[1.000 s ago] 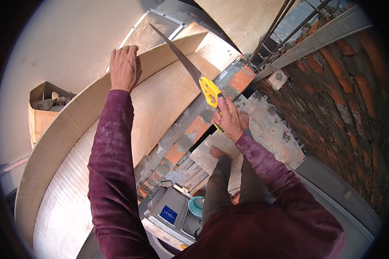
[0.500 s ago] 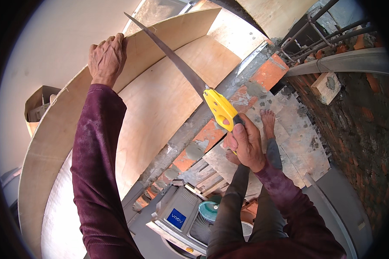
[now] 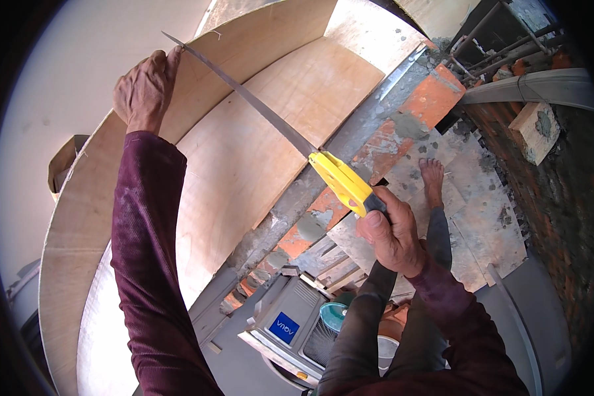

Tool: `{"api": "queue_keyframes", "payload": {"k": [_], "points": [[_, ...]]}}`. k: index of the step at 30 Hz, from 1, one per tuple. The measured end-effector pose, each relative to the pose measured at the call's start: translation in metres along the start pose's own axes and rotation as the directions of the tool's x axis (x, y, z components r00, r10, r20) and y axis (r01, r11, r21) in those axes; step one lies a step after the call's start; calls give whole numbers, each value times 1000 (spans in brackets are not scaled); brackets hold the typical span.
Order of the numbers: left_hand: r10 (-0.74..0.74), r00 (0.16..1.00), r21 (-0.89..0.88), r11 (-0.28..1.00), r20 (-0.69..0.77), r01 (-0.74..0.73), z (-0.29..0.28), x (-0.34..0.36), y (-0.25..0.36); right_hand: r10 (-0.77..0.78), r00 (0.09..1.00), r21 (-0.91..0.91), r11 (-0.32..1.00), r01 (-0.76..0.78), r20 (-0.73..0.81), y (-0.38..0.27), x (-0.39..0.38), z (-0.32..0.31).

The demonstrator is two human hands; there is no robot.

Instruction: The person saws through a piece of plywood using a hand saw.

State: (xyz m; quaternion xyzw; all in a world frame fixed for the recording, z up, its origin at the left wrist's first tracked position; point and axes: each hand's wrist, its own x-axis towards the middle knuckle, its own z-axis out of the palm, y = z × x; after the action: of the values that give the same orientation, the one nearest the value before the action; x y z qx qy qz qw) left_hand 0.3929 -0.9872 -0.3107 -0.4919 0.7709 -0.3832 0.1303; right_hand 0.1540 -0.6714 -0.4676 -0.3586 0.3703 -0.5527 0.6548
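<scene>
- Plywood wall [image 3: 79, 204], seen curved.
- Left hand [image 3: 144, 96]: clamped on the wall's upper edge, apart from the right.
- Yellow-handled saw [image 3: 294, 136]: tip extended across that edge; contact cannot be told.
- Right hand [image 3: 396, 234]: closed around the saw's handle, right of the wall.

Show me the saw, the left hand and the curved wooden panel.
Saw [image 3: 277, 123]: head view, blade.
Left hand [image 3: 143, 91]: head view, back of hand.
Curved wooden panel [image 3: 89, 204]: head view, inner face.

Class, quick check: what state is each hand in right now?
Left hand: curled over the top edge of the curved wooden panel.
Right hand: closed, holding the yellow-handled saw.
</scene>
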Motion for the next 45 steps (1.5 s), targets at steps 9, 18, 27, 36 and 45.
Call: {"api": "queue_keyframes", "payload": {"k": [9, 18, 27, 36, 45], "points": [[-16, 1000, 75, 997, 25, 14, 7, 7, -5, -50, 998, -110, 993, 52, 23, -25, 55, 11], [-5, 1000, 47, 999, -13, 5, 25, 8, -25, 10, 1000, -105, 994, -11, -6, -15, 26, 2], [-20, 1000, 32, 999, -10, 21, 34, 13, -35, -35, 999, -148, 988, 35, 5, -26, 48, 8], [-41, 999, 11, 999, 8, 40, 40, 26, -33, 17, 999, -136, 991, -10, 47, -44, 123, 29], [-42, 999, -22, 999, 3, 42, 42, 24, -31, 90, 994, -37, 995, -89, 56, -37, 146, 32]]}}
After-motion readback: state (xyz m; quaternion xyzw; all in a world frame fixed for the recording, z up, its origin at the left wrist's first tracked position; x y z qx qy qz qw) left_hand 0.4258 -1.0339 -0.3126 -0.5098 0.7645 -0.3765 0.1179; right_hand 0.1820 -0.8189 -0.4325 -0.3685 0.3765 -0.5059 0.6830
